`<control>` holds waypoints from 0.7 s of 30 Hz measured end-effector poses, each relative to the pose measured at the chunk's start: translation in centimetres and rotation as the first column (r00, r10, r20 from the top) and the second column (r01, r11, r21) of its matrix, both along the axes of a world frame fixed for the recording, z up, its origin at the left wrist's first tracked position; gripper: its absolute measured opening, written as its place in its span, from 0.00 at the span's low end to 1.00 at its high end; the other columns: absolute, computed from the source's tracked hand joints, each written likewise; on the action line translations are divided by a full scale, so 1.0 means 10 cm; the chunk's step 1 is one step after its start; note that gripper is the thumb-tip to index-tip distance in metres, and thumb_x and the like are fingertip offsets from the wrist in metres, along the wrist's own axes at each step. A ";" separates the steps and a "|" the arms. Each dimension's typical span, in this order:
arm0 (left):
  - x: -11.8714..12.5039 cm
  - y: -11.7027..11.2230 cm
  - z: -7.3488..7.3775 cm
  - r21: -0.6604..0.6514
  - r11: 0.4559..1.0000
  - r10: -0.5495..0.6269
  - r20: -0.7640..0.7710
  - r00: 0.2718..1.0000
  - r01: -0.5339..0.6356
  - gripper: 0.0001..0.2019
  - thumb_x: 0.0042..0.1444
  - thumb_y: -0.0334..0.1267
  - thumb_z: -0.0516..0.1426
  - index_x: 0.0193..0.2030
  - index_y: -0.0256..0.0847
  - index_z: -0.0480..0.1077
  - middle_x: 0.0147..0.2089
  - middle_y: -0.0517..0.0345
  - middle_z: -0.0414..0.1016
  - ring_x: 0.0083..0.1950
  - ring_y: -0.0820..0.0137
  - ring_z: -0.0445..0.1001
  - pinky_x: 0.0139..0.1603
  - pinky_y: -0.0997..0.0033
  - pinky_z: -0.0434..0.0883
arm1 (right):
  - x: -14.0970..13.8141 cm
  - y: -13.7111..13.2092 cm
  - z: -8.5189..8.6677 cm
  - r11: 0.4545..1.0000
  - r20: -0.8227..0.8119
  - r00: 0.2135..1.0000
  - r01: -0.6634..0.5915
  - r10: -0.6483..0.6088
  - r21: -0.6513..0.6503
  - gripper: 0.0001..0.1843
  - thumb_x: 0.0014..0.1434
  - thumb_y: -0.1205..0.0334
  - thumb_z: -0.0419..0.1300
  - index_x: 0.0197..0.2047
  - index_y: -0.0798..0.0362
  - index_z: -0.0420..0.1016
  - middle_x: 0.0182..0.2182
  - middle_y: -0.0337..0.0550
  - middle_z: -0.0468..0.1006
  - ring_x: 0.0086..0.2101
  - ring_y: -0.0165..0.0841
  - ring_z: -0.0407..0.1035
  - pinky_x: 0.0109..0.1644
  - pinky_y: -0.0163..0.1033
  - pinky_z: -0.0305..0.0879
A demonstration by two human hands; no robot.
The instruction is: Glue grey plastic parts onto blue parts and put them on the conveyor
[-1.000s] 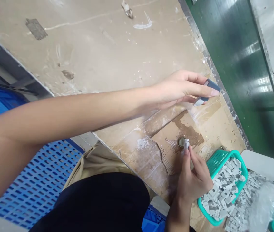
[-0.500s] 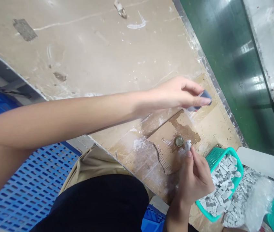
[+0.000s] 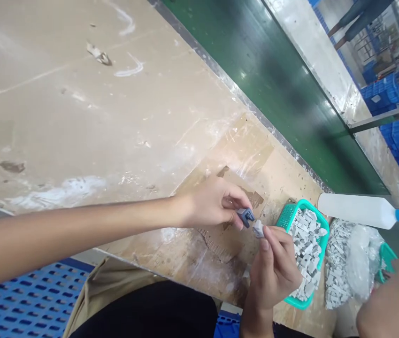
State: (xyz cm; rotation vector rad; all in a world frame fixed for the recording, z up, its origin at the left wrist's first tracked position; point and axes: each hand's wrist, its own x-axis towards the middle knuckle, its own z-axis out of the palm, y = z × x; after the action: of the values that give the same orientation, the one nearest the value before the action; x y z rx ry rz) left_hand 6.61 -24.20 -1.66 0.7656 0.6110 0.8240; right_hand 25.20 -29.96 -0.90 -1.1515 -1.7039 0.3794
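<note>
You're clenching the blue part (image 3: 245,217) in your left fingers (image 3: 237,203), its long axis aimed at the grey piece (image 3: 257,228) your right fingers (image 3: 264,244) are pinching just beside it.

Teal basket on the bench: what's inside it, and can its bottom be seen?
The teal plastic basket holds a heap of small pale grey parts. Teal mesh shows only at one end; the pile covers the rest of the bottom, so that can't be seen.
</note>
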 end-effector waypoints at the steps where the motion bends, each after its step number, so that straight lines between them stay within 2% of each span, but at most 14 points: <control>1: 0.00 -0.01 -0.01 0.009 1.000 -0.003 -0.001 1.000 0.003 0.12 0.47 0.19 0.59 0.34 0.38 0.78 0.34 0.61 0.81 0.34 0.71 0.82 0.38 0.77 0.78 | 0.00 0.00 0.01 1.000 0.000 1.000 -0.008 0.008 -0.019 0.18 0.65 0.71 0.60 0.53 0.43 0.80 0.36 0.42 0.76 0.38 0.34 0.71 0.36 0.42 0.70; 5: 0.01 -0.02 -0.04 0.087 0.996 0.000 -0.036 0.999 0.003 0.10 0.49 0.21 0.59 0.35 0.37 0.78 0.36 0.59 0.79 0.34 0.71 0.82 0.37 0.78 0.79 | -0.02 0.00 0.03 0.999 -0.004 1.000 -0.023 0.023 -0.025 0.19 0.65 0.73 0.59 0.53 0.44 0.80 0.37 0.43 0.77 0.38 0.34 0.71 0.37 0.42 0.70; 8: 0.01 -0.04 -0.05 0.166 0.986 0.022 -0.069 0.997 -0.010 0.13 0.50 0.21 0.56 0.36 0.37 0.78 0.36 0.60 0.79 0.31 0.74 0.81 0.35 0.80 0.78 | -0.02 0.01 0.04 0.999 0.043 0.998 -0.037 0.038 -0.032 0.20 0.65 0.74 0.59 0.54 0.45 0.80 0.37 0.43 0.77 0.38 0.34 0.72 0.37 0.42 0.71; 11: 0.00 -0.06 -0.04 0.259 0.966 0.060 -0.119 0.991 -0.027 0.14 0.50 0.21 0.55 0.38 0.38 0.78 0.38 0.58 0.79 0.32 0.73 0.81 0.36 0.78 0.79 | -0.02 0.02 0.06 0.998 0.096 0.994 -0.050 0.055 -0.049 0.21 0.65 0.74 0.59 0.55 0.43 0.79 0.37 0.42 0.77 0.37 0.34 0.72 0.37 0.42 0.71; 13: -0.01 -0.07 -0.03 0.348 0.937 0.112 -0.181 0.977 -0.043 0.14 0.50 0.22 0.54 0.38 0.37 0.78 0.37 0.57 0.79 0.33 0.72 0.81 0.35 0.78 0.78 | -0.03 0.02 0.07 0.997 0.119 0.991 -0.058 0.064 -0.052 0.21 0.65 0.74 0.60 0.56 0.42 0.78 0.38 0.42 0.77 0.37 0.34 0.73 0.36 0.42 0.72; 17: -0.01 -0.10 -0.01 0.540 0.840 0.268 -0.319 0.909 -0.058 0.13 0.50 0.25 0.55 0.36 0.38 0.79 0.32 0.56 0.77 0.30 0.72 0.77 0.29 0.80 0.73 | -0.06 0.01 0.10 0.995 0.133 0.988 -0.066 0.076 -0.075 0.23 0.64 0.75 0.60 0.57 0.41 0.77 0.39 0.43 0.76 0.38 0.33 0.73 0.36 0.41 0.72; 19: -0.01 -0.11 -0.01 0.546 0.836 0.294 -0.349 0.890 -0.063 0.09 0.51 0.28 0.56 0.35 0.38 0.79 0.31 0.55 0.77 0.29 0.72 0.76 0.27 0.79 0.72 | -0.07 -0.01 0.11 0.992 0.138 0.987 -0.071 0.085 -0.100 0.24 0.64 0.76 0.60 0.58 0.41 0.77 0.39 0.43 0.76 0.39 0.33 0.73 0.36 0.41 0.72; 21: 0.01 -0.11 0.00 0.499 0.863 0.274 -0.339 0.900 -0.074 0.07 0.52 0.31 0.58 0.34 0.37 0.78 0.31 0.54 0.77 0.30 0.71 0.75 0.28 0.77 0.72 | -0.08 -0.02 0.11 0.989 0.138 0.986 -0.075 0.093 -0.126 0.24 0.64 0.76 0.60 0.58 0.42 0.76 0.39 0.43 0.76 0.39 0.33 0.72 0.36 0.40 0.72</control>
State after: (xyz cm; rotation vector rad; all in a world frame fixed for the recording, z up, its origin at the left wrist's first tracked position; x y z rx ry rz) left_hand 6.72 -25.35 -1.62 1.3701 0.8696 1.0152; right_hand 24.36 -30.20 0.21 -1.2216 -1.8813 0.4664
